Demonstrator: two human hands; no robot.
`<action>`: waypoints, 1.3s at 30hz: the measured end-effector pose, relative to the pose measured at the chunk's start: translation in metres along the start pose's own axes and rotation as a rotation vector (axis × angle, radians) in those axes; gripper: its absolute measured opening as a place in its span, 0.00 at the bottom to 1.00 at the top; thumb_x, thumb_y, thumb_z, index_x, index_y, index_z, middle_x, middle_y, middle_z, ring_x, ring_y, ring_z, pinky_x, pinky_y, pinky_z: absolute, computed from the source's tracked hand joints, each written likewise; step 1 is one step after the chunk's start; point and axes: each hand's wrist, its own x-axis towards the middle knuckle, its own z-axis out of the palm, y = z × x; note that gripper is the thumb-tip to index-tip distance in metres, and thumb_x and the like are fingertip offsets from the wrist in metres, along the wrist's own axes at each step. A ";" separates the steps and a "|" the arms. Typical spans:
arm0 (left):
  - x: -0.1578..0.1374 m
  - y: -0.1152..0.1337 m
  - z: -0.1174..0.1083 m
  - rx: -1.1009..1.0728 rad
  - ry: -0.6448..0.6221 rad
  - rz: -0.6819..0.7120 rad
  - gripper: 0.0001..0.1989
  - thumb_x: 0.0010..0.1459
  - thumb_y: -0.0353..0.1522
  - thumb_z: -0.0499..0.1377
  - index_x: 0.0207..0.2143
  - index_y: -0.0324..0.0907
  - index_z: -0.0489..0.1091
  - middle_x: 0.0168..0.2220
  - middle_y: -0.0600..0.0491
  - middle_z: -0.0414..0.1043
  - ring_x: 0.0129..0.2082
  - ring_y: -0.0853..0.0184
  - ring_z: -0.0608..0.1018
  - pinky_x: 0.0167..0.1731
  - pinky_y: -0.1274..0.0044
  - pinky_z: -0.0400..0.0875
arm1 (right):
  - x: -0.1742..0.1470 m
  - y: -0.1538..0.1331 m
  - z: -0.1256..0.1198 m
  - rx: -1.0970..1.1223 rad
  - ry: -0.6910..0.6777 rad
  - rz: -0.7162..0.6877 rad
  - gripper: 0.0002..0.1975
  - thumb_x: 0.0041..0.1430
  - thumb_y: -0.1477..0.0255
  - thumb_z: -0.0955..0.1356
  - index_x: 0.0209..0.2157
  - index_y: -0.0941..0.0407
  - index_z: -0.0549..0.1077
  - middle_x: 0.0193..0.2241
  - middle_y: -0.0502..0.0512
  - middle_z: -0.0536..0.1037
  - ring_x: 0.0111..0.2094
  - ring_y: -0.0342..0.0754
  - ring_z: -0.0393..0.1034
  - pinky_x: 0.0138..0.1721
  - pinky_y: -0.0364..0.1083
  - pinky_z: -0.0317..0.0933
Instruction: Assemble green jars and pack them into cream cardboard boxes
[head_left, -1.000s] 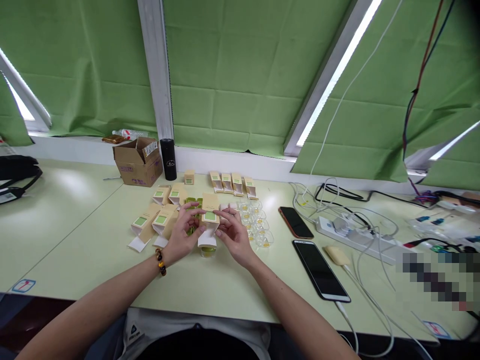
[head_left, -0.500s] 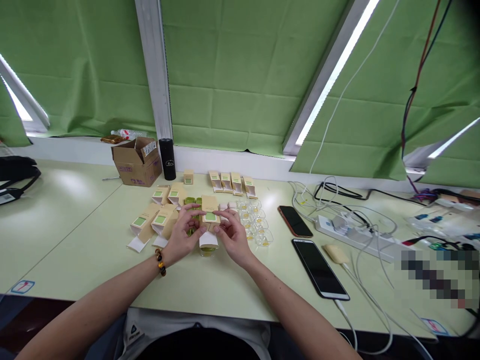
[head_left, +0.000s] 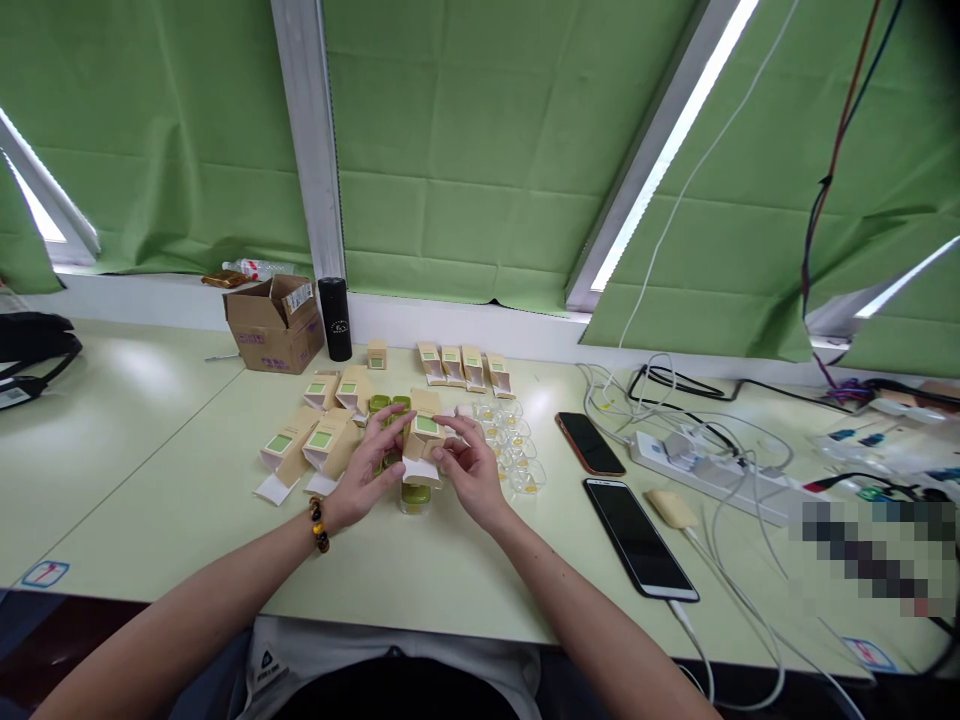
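As the open-flapped carton point(head_left: 425, 446) shifted slightly right and farther off, baring more of the green container point(head_left: 415, 497) on its near side, I saw the right hand point(head_left: 469, 468) pinching it, the loosely spread left hand point(head_left: 369, 468) against its left edge.
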 end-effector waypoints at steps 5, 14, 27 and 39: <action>0.001 0.002 0.001 0.034 -0.035 0.007 0.43 0.60 0.50 0.66 0.73 0.54 0.56 0.75 0.43 0.43 0.66 0.46 0.67 0.65 0.56 0.67 | 0.000 -0.001 0.000 -0.016 0.022 0.014 0.20 0.62 0.61 0.74 0.55 0.45 0.76 0.54 0.56 0.62 0.37 0.43 0.74 0.43 0.49 0.77; 0.001 -0.006 0.006 -0.097 0.072 -0.013 0.30 0.66 0.45 0.63 0.66 0.49 0.62 0.70 0.41 0.50 0.58 0.54 0.75 0.57 0.62 0.74 | -0.007 -0.004 0.001 -0.095 -0.065 -0.025 0.21 0.66 0.61 0.73 0.59 0.43 0.75 0.56 0.55 0.58 0.44 0.44 0.76 0.52 0.53 0.76; 0.004 -0.004 0.007 -0.231 0.098 -0.044 0.24 0.65 0.42 0.64 0.60 0.49 0.61 0.63 0.45 0.60 0.53 0.60 0.75 0.51 0.69 0.74 | -0.010 -0.005 0.001 -0.082 -0.133 -0.080 0.21 0.68 0.61 0.71 0.61 0.43 0.73 0.59 0.57 0.55 0.48 0.47 0.75 0.58 0.55 0.74; 0.003 -0.005 0.007 -0.175 0.125 -0.022 0.21 0.67 0.40 0.63 0.59 0.49 0.62 0.64 0.46 0.57 0.53 0.59 0.76 0.52 0.69 0.74 | -0.012 -0.006 0.003 -0.095 -0.136 -0.095 0.22 0.66 0.63 0.72 0.61 0.42 0.74 0.60 0.56 0.55 0.51 0.49 0.75 0.59 0.56 0.74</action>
